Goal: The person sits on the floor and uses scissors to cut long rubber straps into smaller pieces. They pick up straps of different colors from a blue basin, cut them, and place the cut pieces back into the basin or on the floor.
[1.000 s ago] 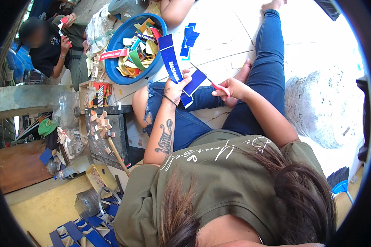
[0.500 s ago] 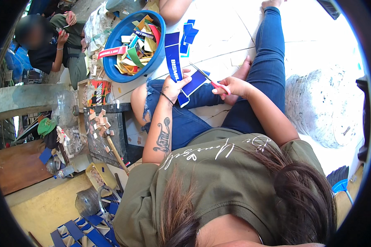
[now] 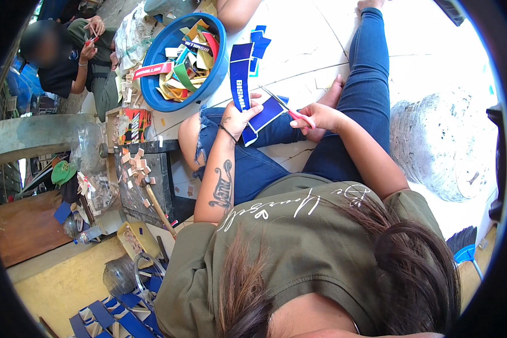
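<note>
My left hand (image 3: 241, 120) is closed around a long dark blue strip (image 3: 240, 73) with white lettering, which sticks up beyond the fingers. Below and beside that hand, another blue printed piece (image 3: 266, 114) with pale edges shows over my lap; the fingers partly hide how the pieces join. My right hand (image 3: 318, 118) grips scissors (image 3: 299, 115) by their pink handles. The blades point up and left, over the blue piece, and look slightly parted. Beyond the strip, several cut blue pieces (image 3: 258, 48) lie on the white tiled floor.
A blue basin (image 3: 222, 73) full of colourful strips stands at the upper left. Nearer are a dark stand (image 3: 169, 147), small wooden blocks (image 3: 136, 163) and a wooden-handled tool (image 3: 159, 205). A large wrapped white bundle (image 3: 434, 146) sits at right. Another person (image 3: 62, 62) works with red-handled scissors at far left.
The blue strip in my left hand has tilted slightly to the right. My right hand and its scissors have barely moved. The other person's hands have shifted a little.
</note>
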Demonstrator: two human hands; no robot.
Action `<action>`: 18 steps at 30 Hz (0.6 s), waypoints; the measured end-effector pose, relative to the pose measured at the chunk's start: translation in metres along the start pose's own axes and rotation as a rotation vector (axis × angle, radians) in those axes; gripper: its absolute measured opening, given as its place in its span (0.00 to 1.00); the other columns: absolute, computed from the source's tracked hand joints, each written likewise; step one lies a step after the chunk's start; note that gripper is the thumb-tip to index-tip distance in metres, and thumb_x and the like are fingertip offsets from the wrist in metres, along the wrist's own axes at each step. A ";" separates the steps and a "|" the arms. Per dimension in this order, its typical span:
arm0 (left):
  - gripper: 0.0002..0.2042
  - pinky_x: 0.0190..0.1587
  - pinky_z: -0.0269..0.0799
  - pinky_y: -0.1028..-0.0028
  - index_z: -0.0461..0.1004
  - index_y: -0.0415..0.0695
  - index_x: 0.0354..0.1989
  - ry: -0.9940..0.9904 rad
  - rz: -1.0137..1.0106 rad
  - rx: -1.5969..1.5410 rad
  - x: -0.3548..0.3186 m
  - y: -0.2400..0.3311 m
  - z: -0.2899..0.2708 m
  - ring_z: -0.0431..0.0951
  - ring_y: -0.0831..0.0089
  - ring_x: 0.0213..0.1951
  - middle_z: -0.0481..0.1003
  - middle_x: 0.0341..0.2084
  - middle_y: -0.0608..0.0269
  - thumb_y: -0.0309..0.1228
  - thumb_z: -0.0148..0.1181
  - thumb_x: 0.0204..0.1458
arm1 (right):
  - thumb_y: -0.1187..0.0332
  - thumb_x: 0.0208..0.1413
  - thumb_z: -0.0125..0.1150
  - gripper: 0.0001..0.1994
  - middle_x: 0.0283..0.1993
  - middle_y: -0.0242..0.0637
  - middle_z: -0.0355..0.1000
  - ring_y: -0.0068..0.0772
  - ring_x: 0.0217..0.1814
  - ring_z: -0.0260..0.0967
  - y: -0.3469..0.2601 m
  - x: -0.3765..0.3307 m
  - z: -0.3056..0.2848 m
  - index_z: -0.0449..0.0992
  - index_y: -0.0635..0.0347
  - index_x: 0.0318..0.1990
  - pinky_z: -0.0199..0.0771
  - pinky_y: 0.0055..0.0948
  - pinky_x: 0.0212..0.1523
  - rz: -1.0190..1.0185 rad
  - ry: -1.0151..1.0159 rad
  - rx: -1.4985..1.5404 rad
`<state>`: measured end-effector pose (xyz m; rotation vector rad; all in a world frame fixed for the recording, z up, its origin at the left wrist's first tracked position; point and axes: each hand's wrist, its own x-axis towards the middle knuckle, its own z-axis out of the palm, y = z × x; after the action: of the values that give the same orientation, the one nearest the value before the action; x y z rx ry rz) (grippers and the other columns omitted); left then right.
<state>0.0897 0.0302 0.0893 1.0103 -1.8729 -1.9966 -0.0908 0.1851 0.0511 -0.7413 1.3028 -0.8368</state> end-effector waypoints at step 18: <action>0.14 0.38 0.68 0.80 0.69 0.36 0.42 0.059 0.029 -0.009 0.003 -0.009 0.003 0.73 0.79 0.34 0.73 0.33 0.61 0.26 0.58 0.46 | 0.50 0.38 0.68 0.22 0.19 0.31 0.68 0.19 0.23 0.65 -0.002 0.000 -0.004 0.73 0.63 0.27 0.63 0.19 0.30 -0.003 0.080 -0.017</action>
<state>0.0885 0.0326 0.0800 1.0216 -1.8367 -1.9356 -0.0953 0.1845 0.0525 -0.7297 1.3813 -0.8660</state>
